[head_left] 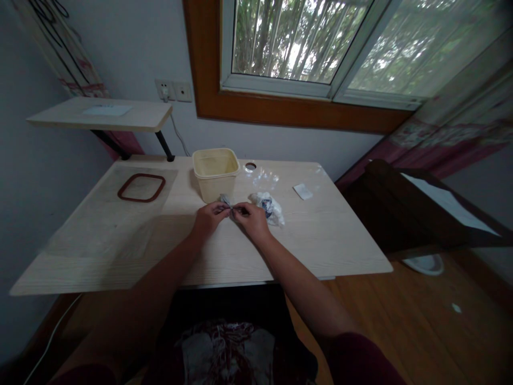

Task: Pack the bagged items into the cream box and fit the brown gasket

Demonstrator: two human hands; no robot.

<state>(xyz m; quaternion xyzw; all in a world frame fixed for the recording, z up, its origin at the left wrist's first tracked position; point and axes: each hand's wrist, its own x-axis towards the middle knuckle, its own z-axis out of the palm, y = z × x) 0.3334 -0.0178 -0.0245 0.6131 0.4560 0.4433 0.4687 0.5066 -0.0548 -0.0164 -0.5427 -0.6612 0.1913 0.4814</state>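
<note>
My left hand and my right hand meet above the front middle of the desk, fingertips pinched together. Between them is a small crumpled greyish plastic bag, its top sticking up past my left fingers. Both hands grip it; its lower part is hidden. Just behind stands a cream plastic bin, upright and open at the top. A crumpled white plastic bag with a dark blue print lies right beside my right hand.
A reddish-brown rounded frame lies on a clear sheet at the desk's left. Clear plastic and a small white packet lie at the back right. A raised shelf overhangs the back left; the desk ends before a dark chair-like piece.
</note>
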